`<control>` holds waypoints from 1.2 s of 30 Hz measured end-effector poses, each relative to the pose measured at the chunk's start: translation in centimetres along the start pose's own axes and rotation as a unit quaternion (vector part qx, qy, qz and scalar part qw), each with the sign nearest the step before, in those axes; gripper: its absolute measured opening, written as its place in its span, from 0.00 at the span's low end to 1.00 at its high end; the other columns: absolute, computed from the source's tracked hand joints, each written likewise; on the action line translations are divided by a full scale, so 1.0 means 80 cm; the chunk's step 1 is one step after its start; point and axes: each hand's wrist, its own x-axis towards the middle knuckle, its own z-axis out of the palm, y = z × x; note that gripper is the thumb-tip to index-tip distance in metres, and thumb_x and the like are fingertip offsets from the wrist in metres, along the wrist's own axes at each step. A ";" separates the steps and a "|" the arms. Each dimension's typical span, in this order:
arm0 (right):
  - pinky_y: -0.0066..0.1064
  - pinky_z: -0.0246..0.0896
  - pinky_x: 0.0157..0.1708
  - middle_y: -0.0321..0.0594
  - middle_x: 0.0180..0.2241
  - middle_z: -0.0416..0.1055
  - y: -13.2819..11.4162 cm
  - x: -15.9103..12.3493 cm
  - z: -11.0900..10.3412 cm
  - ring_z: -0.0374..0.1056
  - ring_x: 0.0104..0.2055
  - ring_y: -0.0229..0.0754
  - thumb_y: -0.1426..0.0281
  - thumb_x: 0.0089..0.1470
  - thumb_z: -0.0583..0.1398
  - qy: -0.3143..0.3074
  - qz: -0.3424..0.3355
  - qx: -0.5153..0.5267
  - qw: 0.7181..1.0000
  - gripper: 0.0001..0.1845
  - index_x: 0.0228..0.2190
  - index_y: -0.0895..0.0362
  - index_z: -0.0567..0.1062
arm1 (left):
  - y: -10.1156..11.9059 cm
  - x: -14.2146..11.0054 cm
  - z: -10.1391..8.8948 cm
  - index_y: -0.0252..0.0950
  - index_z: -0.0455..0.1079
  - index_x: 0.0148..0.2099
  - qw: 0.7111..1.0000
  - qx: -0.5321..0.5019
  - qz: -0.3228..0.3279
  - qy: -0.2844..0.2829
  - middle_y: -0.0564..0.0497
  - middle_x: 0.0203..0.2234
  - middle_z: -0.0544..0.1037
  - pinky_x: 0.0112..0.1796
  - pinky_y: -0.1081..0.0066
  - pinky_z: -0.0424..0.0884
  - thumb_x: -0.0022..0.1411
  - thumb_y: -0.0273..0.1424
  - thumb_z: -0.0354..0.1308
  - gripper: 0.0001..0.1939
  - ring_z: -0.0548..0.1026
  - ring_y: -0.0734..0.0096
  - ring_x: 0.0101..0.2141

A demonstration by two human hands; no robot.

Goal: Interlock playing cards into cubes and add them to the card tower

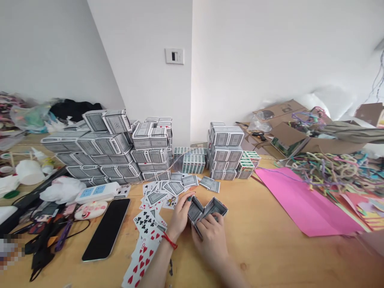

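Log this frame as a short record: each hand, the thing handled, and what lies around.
left hand: gripping the left side of the open box
right hand: fingers over the box's near side
box walls: card-back pattern
loose cards: spread beside the left arm
phone: left of the cards, screen dark
stacked boxes: behind
pink paper: right
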 end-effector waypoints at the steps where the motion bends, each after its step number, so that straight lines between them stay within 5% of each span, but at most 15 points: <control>1: 0.39 0.46 0.36 0.37 0.18 0.68 0.000 0.000 0.001 0.60 0.27 0.40 0.75 0.48 0.55 0.006 0.002 0.004 1.000 0.09 0.19 0.54 0.67 | 0.000 -0.001 0.002 0.39 0.68 0.46 1.000 0.000 0.002 0.005 0.48 0.47 0.71 0.51 0.63 0.59 0.59 0.33 0.47 0.15 0.66 0.65 0.50; 23: 0.37 0.48 0.32 0.37 0.16 0.66 -0.001 0.000 0.003 0.59 0.26 0.39 0.75 0.49 0.54 0.001 -0.007 -0.005 1.000 0.12 0.16 0.56 0.64 | -0.005 -0.008 0.005 0.38 0.66 0.48 0.999 0.041 0.008 0.012 0.46 0.46 0.71 0.51 0.63 0.59 0.62 0.34 0.41 0.17 0.66 0.66 0.49; 26: 0.39 0.51 0.34 0.38 0.18 0.66 0.002 0.001 -0.007 0.60 0.27 0.41 0.72 0.47 0.55 0.001 -0.022 0.029 0.999 0.07 0.19 0.56 0.67 | -0.005 -0.008 0.005 0.38 0.67 0.47 0.998 0.047 0.027 0.026 0.47 0.46 0.71 0.52 0.63 0.58 0.62 0.33 0.42 0.16 0.66 0.66 0.49; 29: 0.43 0.54 0.38 0.39 0.24 0.69 0.019 0.001 -0.018 0.62 0.30 0.43 0.72 0.47 0.54 0.064 -0.046 0.091 0.993 0.07 0.30 0.56 0.71 | -0.004 -0.008 0.004 0.38 0.66 0.47 0.997 0.052 0.046 0.041 0.47 0.46 0.70 0.52 0.62 0.57 0.62 0.33 0.42 0.16 0.66 0.67 0.49; 31: 0.46 0.54 0.43 0.42 0.31 0.70 0.039 0.001 -0.021 0.63 0.36 0.45 0.73 0.49 0.52 0.145 -0.009 0.122 0.982 0.12 0.36 0.56 0.70 | -0.004 -0.009 0.001 0.38 0.66 0.47 0.996 0.050 0.045 0.054 0.47 0.47 0.70 0.52 0.63 0.58 0.62 0.34 0.43 0.16 0.65 0.67 0.50; 33: 0.47 0.53 0.46 0.44 0.38 0.69 0.061 0.002 -0.021 0.62 0.43 0.46 0.72 0.51 0.50 0.220 0.104 0.137 0.960 0.14 0.40 0.56 0.70 | -0.003 -0.010 -0.002 0.38 0.65 0.49 0.996 0.041 0.036 0.067 0.47 0.49 0.69 0.51 0.63 0.59 0.62 0.35 0.43 0.16 0.65 0.66 0.50; 36: 0.45 0.53 0.49 0.46 0.46 0.66 0.090 0.003 -0.012 0.60 0.49 0.48 0.66 0.54 0.50 0.210 0.250 0.207 0.922 0.18 0.45 0.55 0.68 | 0.001 -0.014 -0.001 0.40 0.63 0.52 0.996 0.036 0.043 0.068 0.48 0.51 0.67 0.52 0.63 0.58 0.61 0.34 0.45 0.17 0.63 0.66 0.52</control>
